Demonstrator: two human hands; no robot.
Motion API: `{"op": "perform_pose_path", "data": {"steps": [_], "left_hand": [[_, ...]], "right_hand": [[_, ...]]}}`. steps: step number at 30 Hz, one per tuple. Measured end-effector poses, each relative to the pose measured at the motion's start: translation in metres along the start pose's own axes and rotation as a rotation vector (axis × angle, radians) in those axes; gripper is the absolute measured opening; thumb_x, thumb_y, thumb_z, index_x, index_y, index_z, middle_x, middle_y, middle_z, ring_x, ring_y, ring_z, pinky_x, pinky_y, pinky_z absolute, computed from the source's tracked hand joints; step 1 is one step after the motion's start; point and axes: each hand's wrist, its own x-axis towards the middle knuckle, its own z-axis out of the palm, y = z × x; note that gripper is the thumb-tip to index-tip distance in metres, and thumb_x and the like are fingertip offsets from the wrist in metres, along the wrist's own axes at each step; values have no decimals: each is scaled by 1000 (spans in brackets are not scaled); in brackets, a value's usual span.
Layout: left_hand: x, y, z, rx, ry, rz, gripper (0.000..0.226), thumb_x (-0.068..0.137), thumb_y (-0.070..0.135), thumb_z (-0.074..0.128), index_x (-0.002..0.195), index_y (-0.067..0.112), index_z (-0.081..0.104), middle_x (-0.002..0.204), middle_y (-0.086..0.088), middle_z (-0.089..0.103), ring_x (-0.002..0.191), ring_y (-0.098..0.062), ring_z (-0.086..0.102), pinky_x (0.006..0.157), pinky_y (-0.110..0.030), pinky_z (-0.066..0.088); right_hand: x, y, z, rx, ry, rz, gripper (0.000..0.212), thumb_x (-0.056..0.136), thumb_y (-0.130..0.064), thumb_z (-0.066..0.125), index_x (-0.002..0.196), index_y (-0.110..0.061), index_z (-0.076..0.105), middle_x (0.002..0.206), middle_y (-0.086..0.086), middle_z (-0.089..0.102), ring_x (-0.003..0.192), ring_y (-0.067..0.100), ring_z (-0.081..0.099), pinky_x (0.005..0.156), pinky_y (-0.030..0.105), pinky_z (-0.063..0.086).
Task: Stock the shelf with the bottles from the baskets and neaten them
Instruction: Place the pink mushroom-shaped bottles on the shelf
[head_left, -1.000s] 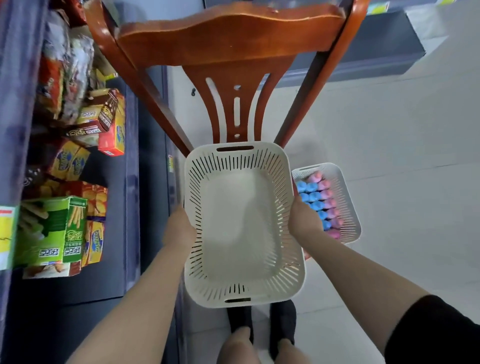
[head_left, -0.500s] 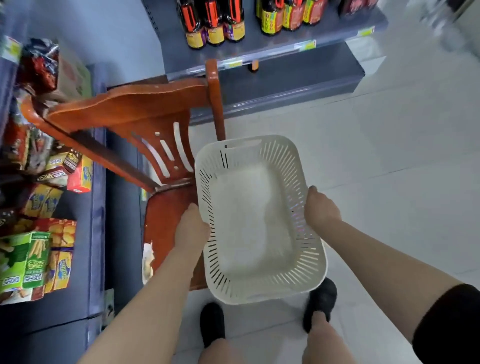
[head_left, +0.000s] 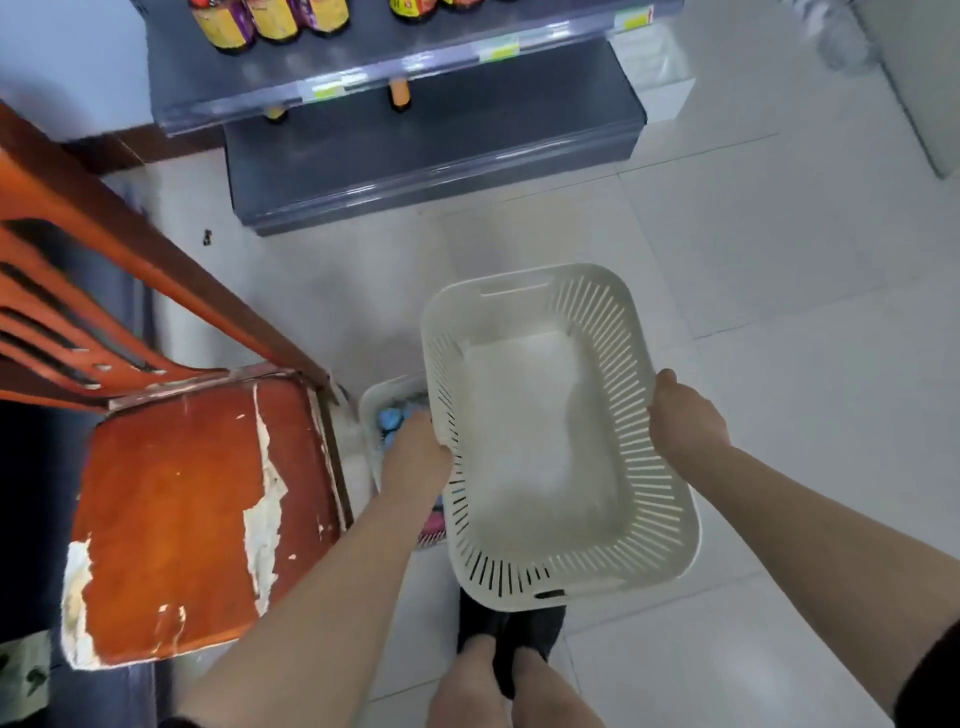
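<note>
Floor: pale tiles (head_left: 753, 249) are spreading under everything in view.
Shelf: a grey shelf unit (head_left: 415, 140) is standing at the top of the view, with dark bottles (head_left: 270, 21) bearing yellow labels sitting on its upper board.
Chair: a worn wooden chair (head_left: 197, 509) with flaking varnish is standing on the left, just beside the baskets.
Held basket: an empty white slotted basket (head_left: 670, 525) is being carried above the floor, level between both hands.
Floor basket: a second white basket (head_left: 376, 410) is lying between the chair and the held one, mostly hidden; blue bottle caps (head_left: 392, 418) are showing inside it.
Left hand: the left hand (head_left: 415, 457) is gripping the held basket's left rim, fingers curled round the edge.
Right hand: the right hand (head_left: 685, 421) is clamping the right rim likewise.
Feet: black shoes (head_left: 540, 629) are showing below the basket.
</note>
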Motion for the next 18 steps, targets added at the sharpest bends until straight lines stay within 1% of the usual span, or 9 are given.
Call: {"op": "perform_pose_path", "data": {"steps": [3, 5, 7, 8, 10, 12, 16, 18], "left_hand": [[40, 10, 57, 22, -42, 22, 13, 88, 5, 46, 101, 7, 50, 90, -2, 53, 85, -18, 49, 68, -27, 34], [67, 11, 96, 18, -58, 41, 16, 86, 1, 46, 101, 4, 50, 90, -4, 55, 88, -23, 55, 68, -30, 40], [100, 6, 137, 25, -75, 44, 20, 82, 1, 49, 102, 5, 52, 94, -9, 60, 91, -28, 58, 69, -35, 48], [116, 2, 157, 40, -86, 42, 22, 81, 2, 51, 103, 4, 51, 94, -10, 59, 90, -29, 58, 69, -36, 49], [144, -2, 193, 52, -104, 65, 22, 79, 2, 54, 101, 2, 53, 94, -11, 59, 88, -29, 58, 68, -35, 49], [170, -7, 226, 57, -120, 82, 19, 78, 3, 54, 97, 3, 56, 92, -11, 62, 87, -28, 60, 65, -31, 45], [215, -26, 287, 47, -153, 81, 12, 77, 0, 54, 85, 3, 61, 85, -12, 65, 82, -30, 62, 61, -27, 41], [235, -37, 313, 58, -151, 88, 10, 77, -1, 55, 84, 4, 61, 85, -12, 64, 80, -29, 61, 62, -29, 45]], "right_hand": [[48, 35, 35, -1, 12, 52, 15, 93, -2, 42, 107, -4, 36, 74, 5, 47, 74, 30, 53, 58, 34, 39], [80, 55, 62, 6, 10, 82, 11, 94, -2, 41, 102, -6, 35, 69, 4, 43, 71, 29, 52, 58, 34, 39], [112, 73, 90, 12, 26, 99, 10, 94, -2, 40, 96, -8, 32, 69, 4, 43, 69, 29, 50, 57, 35, 38], [128, 81, 104, 9, 34, 110, 11, 94, -2, 40, 94, -9, 31, 69, 4, 42, 68, 28, 49, 57, 35, 37], [157, 96, 131, 8, 52, 133, 12, 94, -2, 40, 93, -9, 30, 68, 4, 41, 67, 28, 47, 57, 35, 37], [184, 107, 157, 3, 62, 151, 12, 94, -1, 40, 93, -8, 30, 67, 4, 39, 68, 29, 46, 59, 35, 37], [235, 123, 212, -16, 58, 158, 12, 93, -1, 41, 94, -8, 31, 72, 7, 42, 72, 31, 48, 62, 37, 39], [259, 130, 239, -29, 73, 143, 13, 93, -1, 41, 94, -9, 31, 77, 9, 44, 72, 30, 46, 63, 36, 38]]}}
